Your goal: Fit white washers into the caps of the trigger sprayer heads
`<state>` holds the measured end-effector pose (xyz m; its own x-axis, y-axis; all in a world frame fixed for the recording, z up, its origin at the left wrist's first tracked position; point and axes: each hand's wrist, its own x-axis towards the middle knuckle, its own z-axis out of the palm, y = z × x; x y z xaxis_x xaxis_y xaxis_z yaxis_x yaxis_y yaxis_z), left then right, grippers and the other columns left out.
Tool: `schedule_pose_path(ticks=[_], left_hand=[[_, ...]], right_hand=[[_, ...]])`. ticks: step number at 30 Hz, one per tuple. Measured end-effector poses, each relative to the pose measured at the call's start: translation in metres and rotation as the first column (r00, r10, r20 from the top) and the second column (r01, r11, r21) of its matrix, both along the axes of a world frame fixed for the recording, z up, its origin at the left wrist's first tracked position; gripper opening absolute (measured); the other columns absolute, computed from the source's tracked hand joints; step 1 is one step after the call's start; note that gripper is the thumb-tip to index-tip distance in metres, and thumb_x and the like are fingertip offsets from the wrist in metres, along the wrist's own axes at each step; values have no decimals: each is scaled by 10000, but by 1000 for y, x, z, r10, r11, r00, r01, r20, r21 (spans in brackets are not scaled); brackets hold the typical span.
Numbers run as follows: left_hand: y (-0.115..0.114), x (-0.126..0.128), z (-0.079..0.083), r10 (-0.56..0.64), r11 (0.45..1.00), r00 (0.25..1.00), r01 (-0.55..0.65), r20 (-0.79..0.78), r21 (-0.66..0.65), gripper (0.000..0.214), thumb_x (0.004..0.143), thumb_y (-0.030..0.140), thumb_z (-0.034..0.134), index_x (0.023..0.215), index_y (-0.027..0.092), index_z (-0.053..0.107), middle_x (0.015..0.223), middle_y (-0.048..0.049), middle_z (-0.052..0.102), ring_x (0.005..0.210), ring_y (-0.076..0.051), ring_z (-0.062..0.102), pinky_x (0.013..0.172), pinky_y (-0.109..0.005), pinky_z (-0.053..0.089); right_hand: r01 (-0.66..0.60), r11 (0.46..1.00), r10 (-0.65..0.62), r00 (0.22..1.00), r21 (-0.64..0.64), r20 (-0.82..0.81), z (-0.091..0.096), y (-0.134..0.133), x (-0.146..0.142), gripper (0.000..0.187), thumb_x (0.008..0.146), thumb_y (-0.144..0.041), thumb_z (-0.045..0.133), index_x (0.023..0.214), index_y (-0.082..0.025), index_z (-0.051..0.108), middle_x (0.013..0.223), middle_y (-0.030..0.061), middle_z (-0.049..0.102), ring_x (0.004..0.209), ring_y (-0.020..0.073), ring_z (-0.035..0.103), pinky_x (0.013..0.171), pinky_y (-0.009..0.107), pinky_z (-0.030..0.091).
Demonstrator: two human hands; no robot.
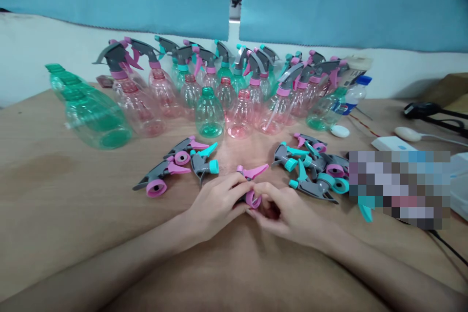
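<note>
Pink-trigger spray head (253,198) low over worktop (54,180) centre, just ahead of the body, pinched from both sides. Left hand (215,202) closed on it by the fingertips. Right hand (281,212) curled round the pink collar. Loose spray heads (175,163) just left, second pile (310,173) just right, open bottles (209,117) standing beyond. Risk, as judged: only a light fingertip grip, so a possible slip and drop into either pile, mixing parts. Also possible: forward nudge toppling upright bottles, seemingly empty and closely packed. Dip tube not visible, cannot tell if attached.
</note>
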<state>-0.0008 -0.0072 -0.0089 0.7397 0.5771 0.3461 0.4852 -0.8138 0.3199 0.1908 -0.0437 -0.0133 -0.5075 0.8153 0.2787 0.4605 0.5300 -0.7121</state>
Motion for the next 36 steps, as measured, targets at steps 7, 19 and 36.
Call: schedule_pose_path(ticks=[7, 19, 36], left_hand=[[3, 0, 5, 114, 989, 984, -99, 138, -108, 174, 886, 267, 569, 1043, 192, 567, 987, -36, 588, 864, -169, 592, 755, -285, 495], [5, -2, 0, 14, 995, 993, -2, 117, -103, 221, 896, 249, 554, 1107, 185, 553, 992, -44, 562, 890, -177, 570, 749, -292, 492], [6, -1, 5, 65, 991, 986, -45, 155, -128, 217, 864, 267, 602, 1061, 177, 587, 956, -33, 591, 815, -158, 588, 729, -283, 500]], right_hand=[[41, 997, -43, 998, 59, 34, -6, -3, -1, 154, 876, -202, 527, 766, -205, 420, 597, -65, 432, 491, 69, 398, 476, 202, 289], [68, 995, -60, 992, 70, -107, -6, -3, 3, 276, 861, -210, 585, 1107, -239, 462, 651, -74, 471, 491, 68, 447, 467, 178, 350], [143, 984, -152, 985, -109, -78, 2, 3, 3, 204, 871, -300, 574, 732, -186, 477, 647, -46, 485, 543, 80, 412, 502, 202, 320]])
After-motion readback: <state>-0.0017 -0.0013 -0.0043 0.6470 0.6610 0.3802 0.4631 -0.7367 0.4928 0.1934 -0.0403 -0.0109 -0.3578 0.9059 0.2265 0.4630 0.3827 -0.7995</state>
